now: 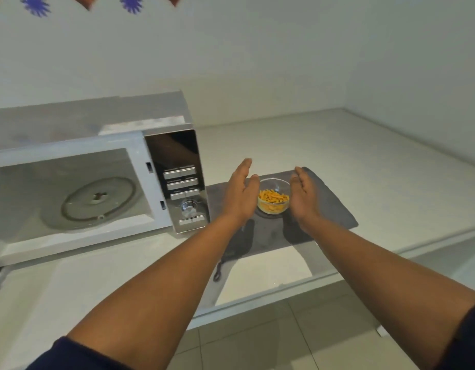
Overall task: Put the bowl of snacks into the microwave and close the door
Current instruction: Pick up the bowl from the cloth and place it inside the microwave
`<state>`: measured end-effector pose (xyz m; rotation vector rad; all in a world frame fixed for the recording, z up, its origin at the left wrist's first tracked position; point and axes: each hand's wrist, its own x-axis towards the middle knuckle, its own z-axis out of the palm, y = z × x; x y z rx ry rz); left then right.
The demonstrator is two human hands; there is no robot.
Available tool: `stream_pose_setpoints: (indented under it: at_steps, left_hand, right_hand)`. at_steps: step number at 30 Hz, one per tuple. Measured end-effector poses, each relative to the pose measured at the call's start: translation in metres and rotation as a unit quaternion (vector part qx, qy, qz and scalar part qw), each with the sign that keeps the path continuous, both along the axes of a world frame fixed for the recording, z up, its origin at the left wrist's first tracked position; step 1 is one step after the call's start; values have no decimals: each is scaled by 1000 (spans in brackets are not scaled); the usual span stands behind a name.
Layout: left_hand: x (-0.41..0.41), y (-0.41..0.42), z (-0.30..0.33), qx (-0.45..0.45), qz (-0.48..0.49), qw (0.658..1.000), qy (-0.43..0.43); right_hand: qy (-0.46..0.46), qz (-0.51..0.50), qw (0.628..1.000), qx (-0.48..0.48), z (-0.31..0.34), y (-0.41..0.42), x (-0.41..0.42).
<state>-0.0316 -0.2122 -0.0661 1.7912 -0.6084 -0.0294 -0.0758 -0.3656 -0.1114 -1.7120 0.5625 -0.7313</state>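
The bowl (273, 196), clear glass and holding orange snacks (273, 196), stood on a dark grey mat (335, 206) on the white counter (311, 145), just right of the microwave (97, 182). The left hand (240, 194) was held edge-up just left of the bowl, fingers extended and released, thumb near the rim; contact with the glass could not be confirmed. The right hand (304, 194) was held edge-up just right of the bowl, fingers likewise extended and slack, grasping nothing. The bowl sat between the two palms. Both forearms reached forward from dark sleeves (78, 355) at the lower edge of the view. The microwave cavity stood open, and the round glass turntable (98, 200) lay bare inside it. The mirrored control panel (181, 180), carrying rows of buttons and a dial (189, 206), faced forward at the right side of the unit. A thin dark cord (219, 268) lay on the counter near its front edge
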Motion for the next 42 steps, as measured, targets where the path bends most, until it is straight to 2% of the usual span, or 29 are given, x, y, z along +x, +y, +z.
stream_pose_setpoints:
  at_steps: [4, 10, 15, 22, 29, 37, 42]
  left_hand:
    - [22, -28, -33, -80, 43, 987, 135]
    - [38, -56, -56, -146, 91, 958, 229]
    - [41, -68, -59, -197, 86, 929, 300]
    - [40, -72, -62, -240, 103, 907, 330]
    - [21, -59, -65, -251, 119, 905, 323]
    - [-20, -10, -55, -263, 149, 898, 320]
    - [-42, 31, -49, -291, 181, 877, 338]
  right_hand:
    - [10, -11, 996, 86, -16, -14, 12]
    - [15, -32, 985, 168, -28, -23, 23]
    - [35, 20, 981, 191, -34, -19, 33]
    - [12, 22, 974, 224, -31, -12, 33]
    - [8, -6, 975, 223, -25, 13, 15]
    - [-2, 11, 969, 246, -13, 68, -24]
    - [9, 34, 965, 259, -9, 109, -41]
